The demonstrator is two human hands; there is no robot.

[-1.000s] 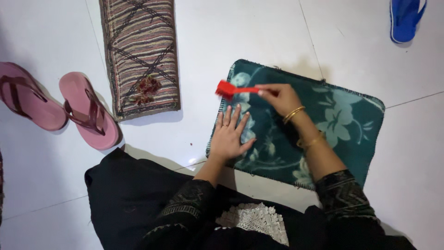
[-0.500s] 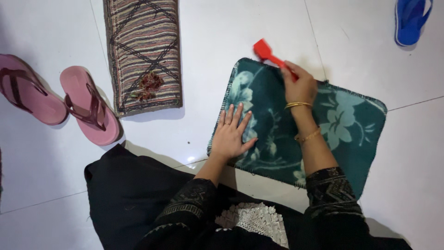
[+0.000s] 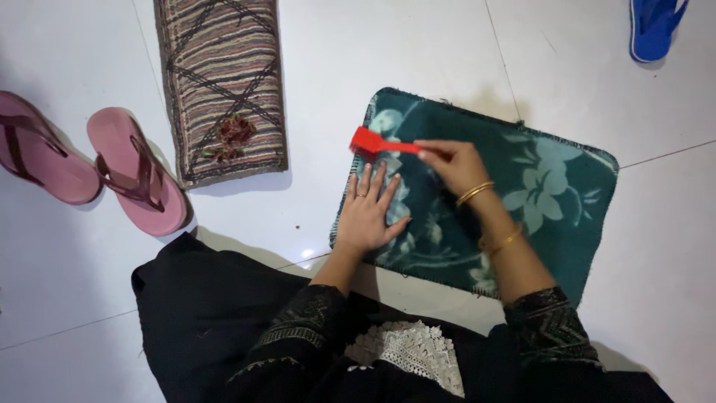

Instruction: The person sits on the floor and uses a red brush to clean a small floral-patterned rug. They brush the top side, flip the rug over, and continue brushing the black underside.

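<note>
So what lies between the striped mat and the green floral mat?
Only bare white floor tile separates the striped mat from the green floral mat, in the head view.

We have just one view, from a camera on the person's head, looking almost straight down and quite near at the white floor (image 3: 418, 52), the green mat (image 3: 552, 194) and the person's own lap.

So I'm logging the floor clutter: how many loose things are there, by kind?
Mats: 2, green, striped
Sandals: 3, pink, pink, blue
Brush: 1, red, in the right hand
Total: 6
</note>
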